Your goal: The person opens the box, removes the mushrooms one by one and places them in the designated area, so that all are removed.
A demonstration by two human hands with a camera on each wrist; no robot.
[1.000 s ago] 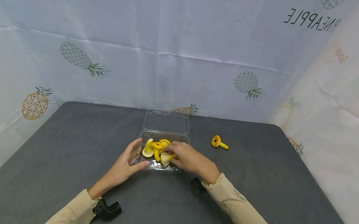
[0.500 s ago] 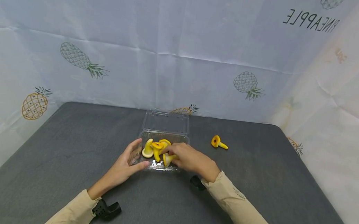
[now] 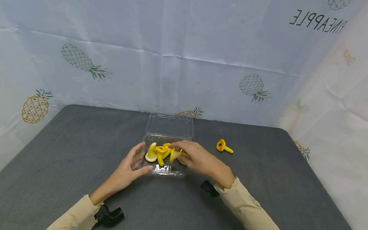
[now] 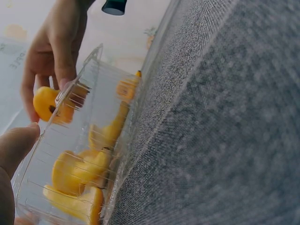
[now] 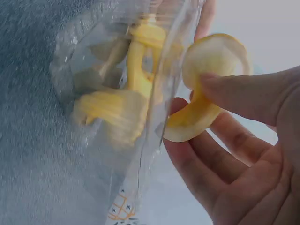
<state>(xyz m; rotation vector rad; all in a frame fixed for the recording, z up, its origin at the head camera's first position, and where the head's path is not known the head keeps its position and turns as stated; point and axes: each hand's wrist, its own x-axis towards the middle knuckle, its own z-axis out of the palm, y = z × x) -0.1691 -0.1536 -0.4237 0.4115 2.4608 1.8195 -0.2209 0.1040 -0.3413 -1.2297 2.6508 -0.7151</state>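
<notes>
A clear plastic clamshell box (image 3: 180, 172) lies on the table with its lid folded back. My left hand (image 3: 130, 168) grips its left side, thumb at the front rim. Above the box's right half, my right hand (image 3: 200, 160) pinches a yellow mushroom (image 3: 174, 155) between thumb and fingers. In the right wrist view this mushroom (image 5: 213, 61) shows its pale underside beside the rim. Inside the box lie several more yellow mushrooms, among them one on the left (image 3: 151, 153) with its stem up and one in the middle (image 3: 160, 156). My right fingers partly hide the box's right side.
Another yellow mushroom (image 3: 224, 146) lies on the dark grey table (image 3: 256, 177), to the right of the box. The clear lid (image 3: 170, 125) reaches back towards the pineapple-print curtain (image 3: 199, 84). Black devices sit at both wrists, such as the left wrist mount (image 3: 109, 216).
My right hand has lifted the pinched mushroom from the front of the box and shifted slightly right. The left hand and the box have stayed in place.
</notes>
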